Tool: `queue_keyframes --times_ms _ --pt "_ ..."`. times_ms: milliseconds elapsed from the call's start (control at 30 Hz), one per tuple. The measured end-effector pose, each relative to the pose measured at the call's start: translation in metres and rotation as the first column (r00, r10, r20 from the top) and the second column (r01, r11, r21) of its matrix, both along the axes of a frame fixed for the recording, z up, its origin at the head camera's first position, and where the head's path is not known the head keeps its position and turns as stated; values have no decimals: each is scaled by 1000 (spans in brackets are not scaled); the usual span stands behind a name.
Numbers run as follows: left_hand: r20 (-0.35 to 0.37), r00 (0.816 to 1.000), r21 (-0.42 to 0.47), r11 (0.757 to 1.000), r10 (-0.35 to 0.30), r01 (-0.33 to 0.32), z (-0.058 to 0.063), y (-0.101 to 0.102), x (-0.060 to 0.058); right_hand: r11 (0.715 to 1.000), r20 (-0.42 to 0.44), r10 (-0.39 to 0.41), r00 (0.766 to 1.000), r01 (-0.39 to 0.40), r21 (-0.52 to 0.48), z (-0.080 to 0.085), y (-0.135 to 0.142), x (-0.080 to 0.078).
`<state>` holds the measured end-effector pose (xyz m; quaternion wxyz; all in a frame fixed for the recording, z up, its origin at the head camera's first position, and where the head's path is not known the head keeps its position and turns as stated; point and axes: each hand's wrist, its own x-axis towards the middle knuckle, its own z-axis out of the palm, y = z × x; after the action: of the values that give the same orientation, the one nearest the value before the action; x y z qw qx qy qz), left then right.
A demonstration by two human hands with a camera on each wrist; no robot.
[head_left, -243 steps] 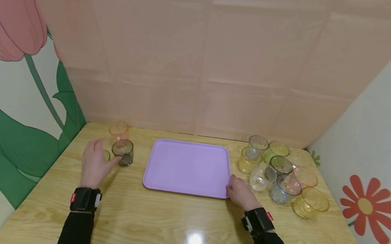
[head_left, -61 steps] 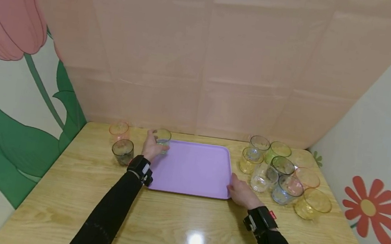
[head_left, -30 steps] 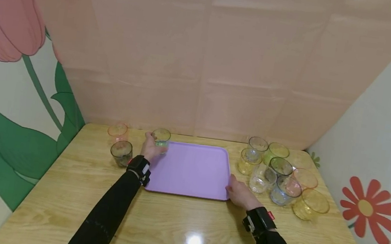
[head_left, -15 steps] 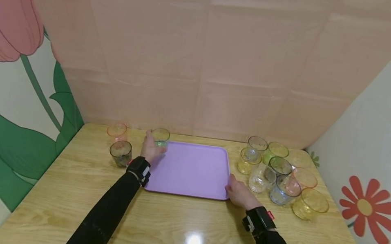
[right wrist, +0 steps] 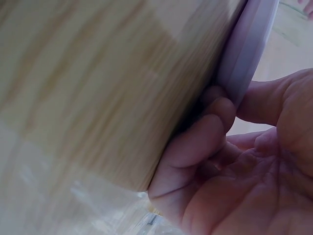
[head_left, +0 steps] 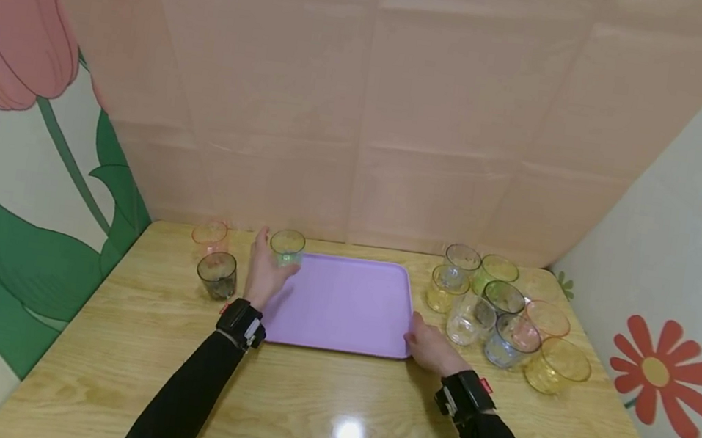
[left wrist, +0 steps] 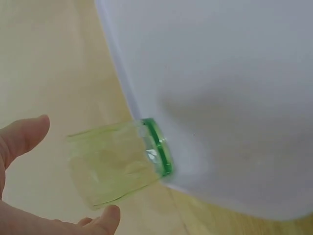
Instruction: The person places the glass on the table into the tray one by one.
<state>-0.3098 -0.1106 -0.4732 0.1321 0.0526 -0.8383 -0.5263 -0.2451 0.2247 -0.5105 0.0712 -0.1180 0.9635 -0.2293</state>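
A clear green glass (head_left: 289, 249) stands upright on the far left corner of the lilac tray (head_left: 346, 307). My left hand (head_left: 265, 276) is just beside it, thumb and fingers spread; in the left wrist view a gap shows between the fingertips (left wrist: 111, 215) and the glass wall. At the tray's right edge, near the front corner, my right hand (head_left: 433, 344) pinches the rim. The right wrist view shows its thumb on top and curled fingers (right wrist: 195, 142) under the tray edge (right wrist: 244, 54).
Left of the tray stand a dark grey glass (head_left: 217, 275) and an orange-pink glass (head_left: 210, 236). Several tinted glasses crowd the right side, among them a clear one (head_left: 469, 322) close to my right hand and a yellow one (head_left: 558, 366). A pink-beige wall (head_left: 361, 139) closes off the back.
The green glass has come from the left group onto the tray's far left corner. In the last half second my left hand has let go and drawn slightly back. The right hand keeps its grip.
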Motion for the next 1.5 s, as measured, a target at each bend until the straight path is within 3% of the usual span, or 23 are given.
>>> queue_keyframes --times_ms 267,567,767,1067,1333,1500 --pt "-71 997 56 998 -39 43 3 -1 18 1000 -5 2 1000 -2 0 1 0 0" --pt "-45 998 153 986 -54 60 4 -9 34 1000 2 -1 1000 1 18 0 -2 1" --pt "-80 995 231 970 -63 80 8 -18 45 1000 -29 15 999 -14 26 1 -4 2" --pt "-150 986 273 956 -67 106 8 -32 50 1000 -2 0 1000 0 24 1 -1 0" --pt "-280 960 290 952 -9 94 12 -53 54 999 -9 13 1000 -13 31 1 -3 -1" --pt "-276 957 344 939 86 15 21 -65 56 999 -6 10 1000 -9 35 1 -1 -1"
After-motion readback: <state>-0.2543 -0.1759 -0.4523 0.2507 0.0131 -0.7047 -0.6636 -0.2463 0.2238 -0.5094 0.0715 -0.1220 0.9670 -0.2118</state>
